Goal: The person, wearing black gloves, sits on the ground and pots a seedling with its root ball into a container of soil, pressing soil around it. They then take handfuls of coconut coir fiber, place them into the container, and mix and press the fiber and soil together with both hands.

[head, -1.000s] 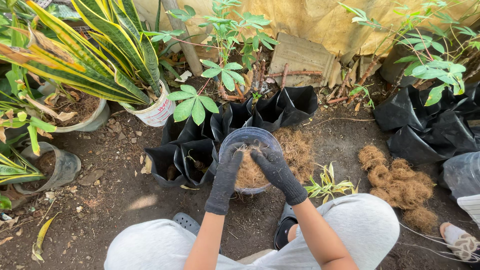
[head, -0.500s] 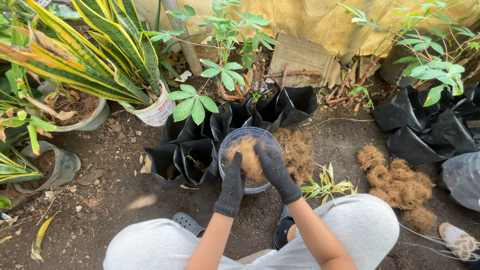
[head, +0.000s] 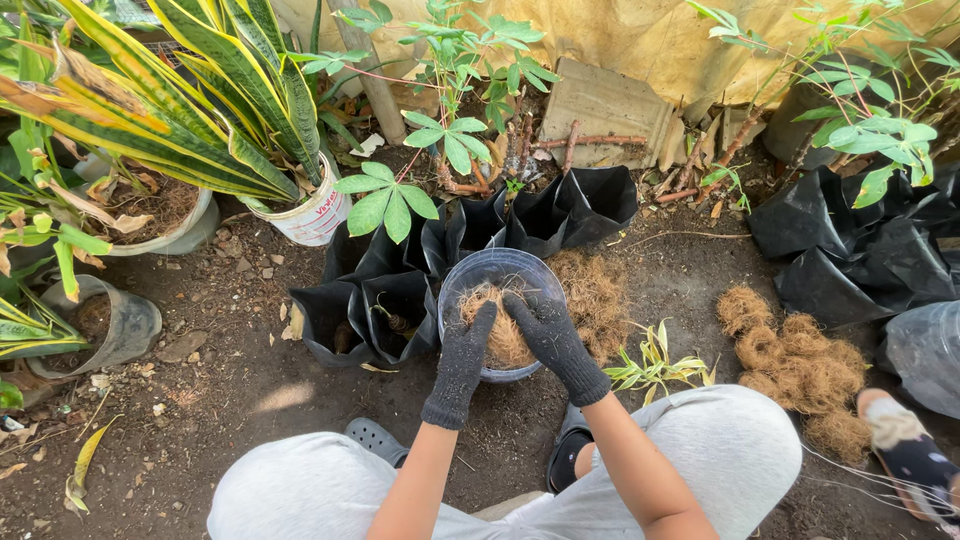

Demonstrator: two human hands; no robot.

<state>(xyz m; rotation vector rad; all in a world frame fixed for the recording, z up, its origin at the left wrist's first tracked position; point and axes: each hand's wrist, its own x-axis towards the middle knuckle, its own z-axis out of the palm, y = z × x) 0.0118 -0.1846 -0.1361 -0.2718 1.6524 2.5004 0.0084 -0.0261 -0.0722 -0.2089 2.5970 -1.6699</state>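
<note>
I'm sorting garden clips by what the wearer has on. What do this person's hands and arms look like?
Both hands wear dark grey knitted gloves, the left hand and the right hand alike, with a fuzzy texture and ribbed cuffs ending at the wrists. Bits of brown fibre cling to them. Above the cuffs the forearms are bare: no sleeves, watch or bands show.
</note>
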